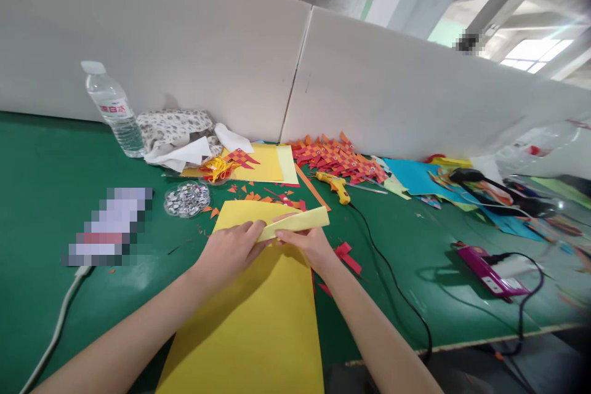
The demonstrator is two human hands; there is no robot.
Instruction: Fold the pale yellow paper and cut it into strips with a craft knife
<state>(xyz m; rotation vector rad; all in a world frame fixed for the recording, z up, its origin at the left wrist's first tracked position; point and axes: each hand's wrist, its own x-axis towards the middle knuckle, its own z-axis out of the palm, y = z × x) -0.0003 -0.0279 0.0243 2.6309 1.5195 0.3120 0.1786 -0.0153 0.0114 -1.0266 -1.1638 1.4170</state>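
Observation:
Both hands hold a folded strip of pale yellow paper (305,220) above a large yellow sheet (258,320). My left hand (233,246) pinches the strip's left end, its fingers closed. Around the middle and right part of the strip, my right hand (309,245) is closed, thumb on the near side. The large sheet lies across the green table and reaches past its front edge. Orange paper scraps (240,189) lie just beyond the sheet, and red paper strips (348,257) lie right of my right hand.
A yellow glue gun (336,188) with a black cord lies near a pile of orange-red woven paper fish (337,157). At left are a dish of googly eyes (187,199), a phone (111,225) on a cable and a water bottle (115,111). A magenta power strip (492,272) sits right.

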